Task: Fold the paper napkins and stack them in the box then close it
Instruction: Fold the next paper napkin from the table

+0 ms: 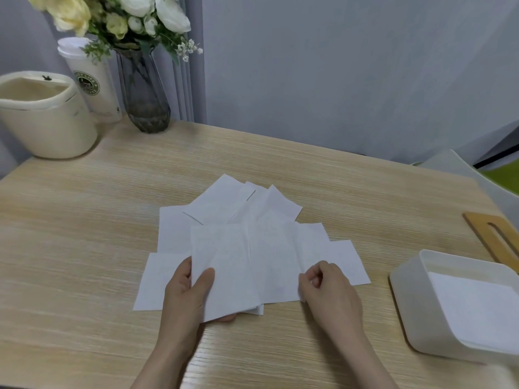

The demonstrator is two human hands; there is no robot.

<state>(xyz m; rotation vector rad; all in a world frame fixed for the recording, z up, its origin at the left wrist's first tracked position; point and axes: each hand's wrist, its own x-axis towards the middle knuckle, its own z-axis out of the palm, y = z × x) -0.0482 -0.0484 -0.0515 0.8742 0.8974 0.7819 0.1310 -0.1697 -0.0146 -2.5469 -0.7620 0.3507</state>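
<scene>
Left hand [193,287] pinching top napkin [224,265], right hand [325,287] pinching its other edge

Both hands reach forward, left hand [191,287] pinching, right hand [325,287] fingers curled.

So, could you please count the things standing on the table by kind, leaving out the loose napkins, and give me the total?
White box with napkins inside: 1
Wooden lid: 1
Glass vase of flowers: 1
Lidded cup: 1
Cream container: 1
Total: 5
</scene>
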